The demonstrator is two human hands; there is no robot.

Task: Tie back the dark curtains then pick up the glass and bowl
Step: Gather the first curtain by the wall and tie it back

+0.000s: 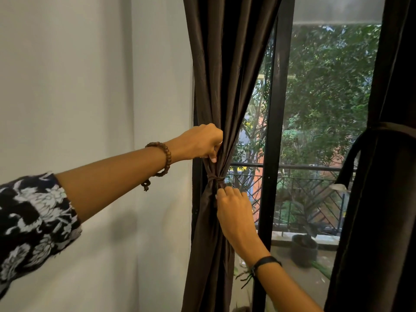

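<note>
The left dark brown curtain [220, 75] hangs gathered beside the black window frame, cinched by a narrow dark tie [216, 179]. My left hand [200, 141] pinches the bunched fabric just above the tie. My right hand [234, 210] is just below the tie, fingers closed on the fabric or tie end there. The right dark curtain [382, 199] is held back by a dark band [382, 127]. No glass or bowl is in view.
A plain white wall [90, 86] fills the left side. The black window frame [275, 131] stands between the curtains. Outside are a balcony railing [292, 167], a dark plant pot [304, 249] and trees.
</note>
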